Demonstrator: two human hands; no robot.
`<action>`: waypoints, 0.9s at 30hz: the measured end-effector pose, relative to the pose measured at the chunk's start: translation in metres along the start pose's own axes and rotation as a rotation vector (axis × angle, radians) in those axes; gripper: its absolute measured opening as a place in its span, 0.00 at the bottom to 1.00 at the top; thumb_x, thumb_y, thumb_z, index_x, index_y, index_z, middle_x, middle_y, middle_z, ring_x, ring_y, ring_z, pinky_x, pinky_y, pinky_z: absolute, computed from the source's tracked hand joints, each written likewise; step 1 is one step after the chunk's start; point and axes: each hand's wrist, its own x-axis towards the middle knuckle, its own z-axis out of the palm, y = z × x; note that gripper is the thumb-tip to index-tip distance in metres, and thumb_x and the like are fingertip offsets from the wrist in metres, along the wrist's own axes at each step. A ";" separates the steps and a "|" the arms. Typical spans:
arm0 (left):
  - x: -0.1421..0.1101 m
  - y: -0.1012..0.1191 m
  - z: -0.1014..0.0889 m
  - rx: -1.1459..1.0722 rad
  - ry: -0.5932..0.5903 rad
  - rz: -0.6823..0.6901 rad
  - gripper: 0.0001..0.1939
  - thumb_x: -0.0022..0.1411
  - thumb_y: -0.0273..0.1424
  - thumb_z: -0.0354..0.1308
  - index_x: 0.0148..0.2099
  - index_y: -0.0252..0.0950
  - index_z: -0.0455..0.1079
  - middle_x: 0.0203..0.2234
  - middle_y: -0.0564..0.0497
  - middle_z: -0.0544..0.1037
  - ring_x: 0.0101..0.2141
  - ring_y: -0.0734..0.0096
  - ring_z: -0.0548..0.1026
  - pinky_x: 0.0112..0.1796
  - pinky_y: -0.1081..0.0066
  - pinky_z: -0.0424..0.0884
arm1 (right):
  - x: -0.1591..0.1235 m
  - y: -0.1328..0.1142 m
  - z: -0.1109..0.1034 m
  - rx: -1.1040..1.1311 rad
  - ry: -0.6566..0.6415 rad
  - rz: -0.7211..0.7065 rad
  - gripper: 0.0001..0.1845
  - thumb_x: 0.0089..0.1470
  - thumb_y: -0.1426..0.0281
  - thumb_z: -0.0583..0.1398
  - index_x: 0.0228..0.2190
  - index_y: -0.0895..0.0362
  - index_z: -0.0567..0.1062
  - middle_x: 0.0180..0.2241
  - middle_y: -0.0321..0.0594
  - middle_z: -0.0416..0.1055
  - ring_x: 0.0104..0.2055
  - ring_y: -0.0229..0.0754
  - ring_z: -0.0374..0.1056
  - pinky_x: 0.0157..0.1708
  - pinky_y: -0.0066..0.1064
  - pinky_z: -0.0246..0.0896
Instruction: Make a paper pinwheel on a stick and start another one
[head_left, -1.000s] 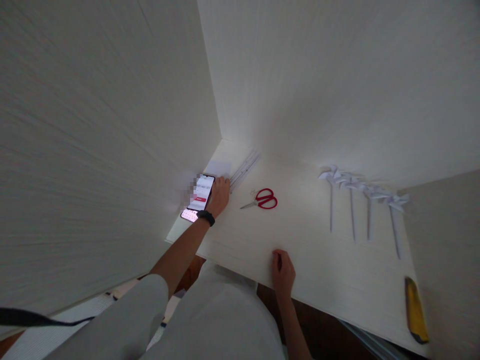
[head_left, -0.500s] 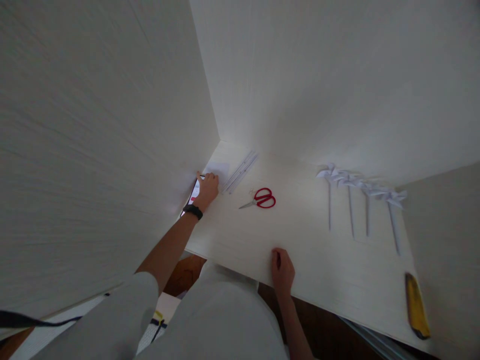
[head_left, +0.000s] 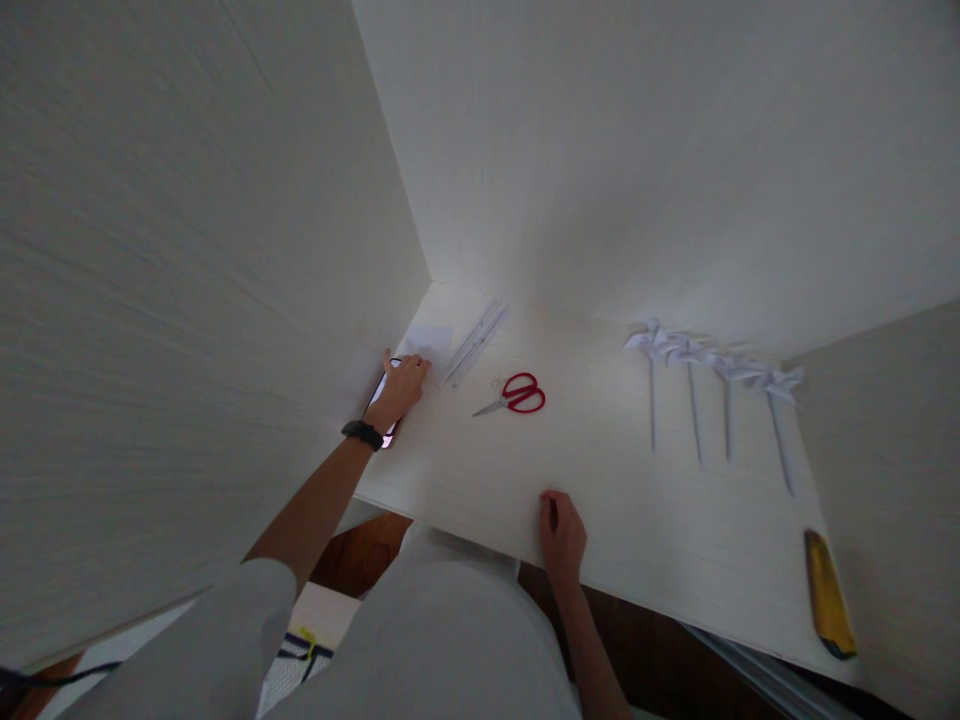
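My left hand (head_left: 402, 386) lies over a phone (head_left: 388, 437) with a lit screen at the left wall, thumb and fingers apart, hiding much of it. Just beyond the fingers are a small stack of white paper (head_left: 429, 340) and several thin white sticks (head_left: 474, 345). My right hand (head_left: 563, 533) rests near the front edge of the white table (head_left: 480, 470), fingers curled in, and I see nothing in them. Between the hands and farther back, red-handled scissors (head_left: 520, 393) lie with their tips to the left. Some tiny pale bits (head_left: 498, 381) sit beside the blades.
Several white paper pinwheels on sticks (head_left: 694, 352) lie in a row at the back right. A yellow and black object (head_left: 829, 595), perhaps a cutter or saw handle, lies by the right edge. Pale walls close in the table at left, back and right.
My left hand has slid slightly left and toward me over the phone, baring the phone's near end. The right hand keeps its curled pose. The whole view has shifted a little.
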 end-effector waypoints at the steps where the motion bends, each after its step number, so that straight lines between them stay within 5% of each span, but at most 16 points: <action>1: -0.003 -0.001 0.001 -0.002 0.002 0.003 0.17 0.64 0.36 0.55 0.53 0.34 0.66 0.50 0.44 0.71 0.47 0.60 0.72 0.47 0.54 0.71 | 0.000 0.000 0.000 0.000 0.000 0.001 0.15 0.63 0.63 0.55 0.42 0.62 0.70 0.38 0.41 0.68 0.37 0.35 0.66 0.39 0.32 0.67; 10: -0.014 -0.003 0.004 -0.053 0.026 -0.030 0.17 0.64 0.36 0.55 0.53 0.34 0.66 0.49 0.44 0.71 0.47 0.61 0.72 0.47 0.54 0.71 | 0.000 0.001 0.000 0.009 -0.006 -0.009 0.15 0.63 0.62 0.55 0.42 0.63 0.70 0.37 0.40 0.68 0.36 0.35 0.66 0.38 0.31 0.67; 20: 0.023 0.018 0.012 -0.077 0.078 -0.098 0.18 0.64 0.36 0.55 0.53 0.34 0.65 0.50 0.44 0.70 0.48 0.60 0.71 0.47 0.54 0.71 | 0.001 0.002 -0.001 0.002 -0.002 -0.021 0.15 0.63 0.63 0.55 0.42 0.63 0.70 0.38 0.41 0.68 0.37 0.36 0.66 0.39 0.32 0.67; 27: 0.042 0.004 0.011 -0.052 0.012 0.044 0.17 0.64 0.36 0.55 0.52 0.33 0.66 0.48 0.44 0.72 0.45 0.62 0.73 0.45 0.56 0.72 | 0.001 -0.003 -0.002 -0.005 -0.001 -0.005 0.15 0.63 0.62 0.55 0.42 0.63 0.70 0.38 0.41 0.68 0.38 0.36 0.67 0.39 0.32 0.67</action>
